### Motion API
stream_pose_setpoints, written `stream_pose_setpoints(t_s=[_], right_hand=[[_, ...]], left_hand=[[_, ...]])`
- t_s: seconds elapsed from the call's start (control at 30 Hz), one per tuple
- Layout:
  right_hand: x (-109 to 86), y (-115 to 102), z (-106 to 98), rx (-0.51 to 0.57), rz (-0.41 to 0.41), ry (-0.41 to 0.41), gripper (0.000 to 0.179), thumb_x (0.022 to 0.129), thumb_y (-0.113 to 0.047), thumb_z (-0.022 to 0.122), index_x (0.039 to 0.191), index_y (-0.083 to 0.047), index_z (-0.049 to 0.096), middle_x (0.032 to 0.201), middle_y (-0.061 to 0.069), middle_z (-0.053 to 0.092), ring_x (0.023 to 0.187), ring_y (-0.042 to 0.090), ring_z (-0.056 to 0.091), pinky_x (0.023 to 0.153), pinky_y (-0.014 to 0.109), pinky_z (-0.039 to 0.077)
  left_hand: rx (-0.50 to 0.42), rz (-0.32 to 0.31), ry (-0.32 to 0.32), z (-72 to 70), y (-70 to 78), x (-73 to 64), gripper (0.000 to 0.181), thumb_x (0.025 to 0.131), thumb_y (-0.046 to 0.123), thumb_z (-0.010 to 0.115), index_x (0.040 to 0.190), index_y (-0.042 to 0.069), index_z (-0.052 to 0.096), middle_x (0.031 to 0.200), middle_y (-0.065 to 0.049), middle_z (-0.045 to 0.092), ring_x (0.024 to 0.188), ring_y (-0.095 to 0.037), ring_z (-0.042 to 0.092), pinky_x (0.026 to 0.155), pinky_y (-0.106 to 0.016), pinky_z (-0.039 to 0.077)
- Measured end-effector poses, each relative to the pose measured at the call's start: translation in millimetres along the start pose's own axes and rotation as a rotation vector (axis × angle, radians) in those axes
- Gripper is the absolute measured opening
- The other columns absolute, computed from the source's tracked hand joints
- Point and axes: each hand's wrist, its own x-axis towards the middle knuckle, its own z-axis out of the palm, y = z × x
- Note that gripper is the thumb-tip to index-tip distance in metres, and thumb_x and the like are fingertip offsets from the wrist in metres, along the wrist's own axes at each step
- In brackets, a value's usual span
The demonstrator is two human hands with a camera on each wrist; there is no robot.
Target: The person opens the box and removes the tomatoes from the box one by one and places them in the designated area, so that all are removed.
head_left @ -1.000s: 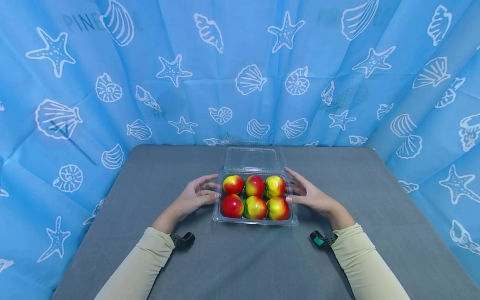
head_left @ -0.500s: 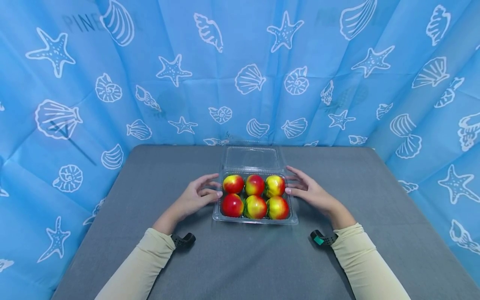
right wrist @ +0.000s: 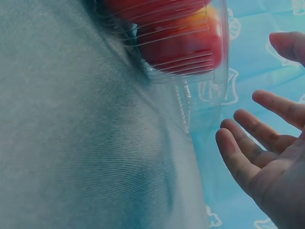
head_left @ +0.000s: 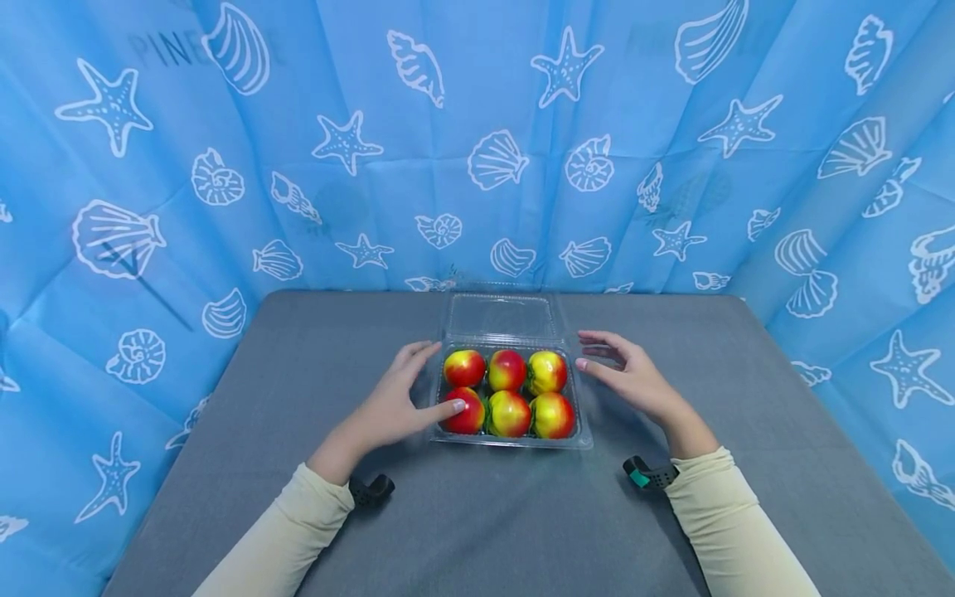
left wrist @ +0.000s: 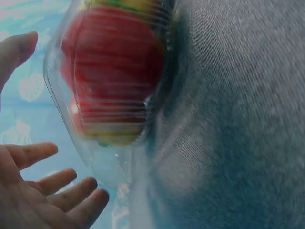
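A clear plastic clamshell box [head_left: 515, 443] sits on the table, its lid [head_left: 501, 315] folded back. Several glossy red-and-yellow fruits [head_left: 510, 413], perhaps peaches, fill it in two rows. At the box's left side is my left hand [head_left: 390, 402], fingers spread, with the thumb over the red fruit [head_left: 466, 421] at the front left in the head view. The left wrist view shows that hand's fingers [left wrist: 71, 183] apart from the box wall, holding nothing. My right hand [head_left: 634, 377] hovers beside the right wall, its fingers [right wrist: 252, 129] loosely extended and apart from the plastic.
A grey cloth covers the table [head_left: 515, 522]. Close behind its far edge hangs a blue curtain [head_left: 492, 108] with white shells and starfish. Each wrist wears a black strap [head_left: 649, 474].
My left hand has spread wider, its thumb shifting right over the front-left fruit. My right hand has drawn back to the right, away from the box. The box and fruits have stayed in place.
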Motion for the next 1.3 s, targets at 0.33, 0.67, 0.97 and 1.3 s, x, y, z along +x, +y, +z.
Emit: stream_pose_setpoints(t_s=[0.33,0.67,0.97,1.3], right_hand=[[-0.6,-8.5,0.8,-0.069,-0.084,0.022,0.050,0.104,-0.023,0.070,0.148,-0.002,0.057,0.152,0.021,0.056,0.139,0.042,0.056,0.111,0.059,0.051],[-7.5,-25.9,9.7,-0.114,-0.176,-0.026,0.045,0.099,-0.018,0.076,0.140,-0.005,0.064,0.143,0.016,0.063,0.131,0.040,0.059,0.108,0.060,0.054],[-13.6,-32.9,12.8,-0.170,-0.248,-0.119,0.045,0.094,-0.020,0.082,0.135,-0.012,0.068,0.139,0.005,0.067,0.125,0.033,0.064,0.105,0.053,0.057],[-16.1,-36.8,18.1,-0.193,-0.256,-0.235,0.047,0.089,-0.025,0.087,0.131,-0.012,0.071,0.129,0.003,0.071,0.115,0.024,0.067,0.103,0.060,0.056]], left_hand=[[0.255,0.073,-0.007,5.6,19.8,-8.6,0.109,0.086,0.080,0.067,0.171,0.026,0.025,0.179,-0.006,0.017,0.160,-0.038,0.034,0.112,-0.068,0.047],[0.438,0.083,-0.016,16.9,23.9,-10.9,0.118,0.087,0.087,0.057,0.171,0.013,0.019,0.181,-0.008,0.011,0.167,-0.034,0.014,0.124,-0.062,0.036],[0.460,0.052,-0.044,20.5,21.1,-11.3,0.121,0.088,0.088,0.052,0.171,0.007,0.015,0.180,-0.012,0.009,0.167,-0.033,0.010,0.130,-0.055,0.026],[0.454,0.026,-0.053,23.8,19.2,-11.3,0.122,0.088,0.088,0.052,0.170,0.007,0.016,0.180,-0.012,0.010,0.167,-0.033,0.009,0.131,-0.055,0.026]])
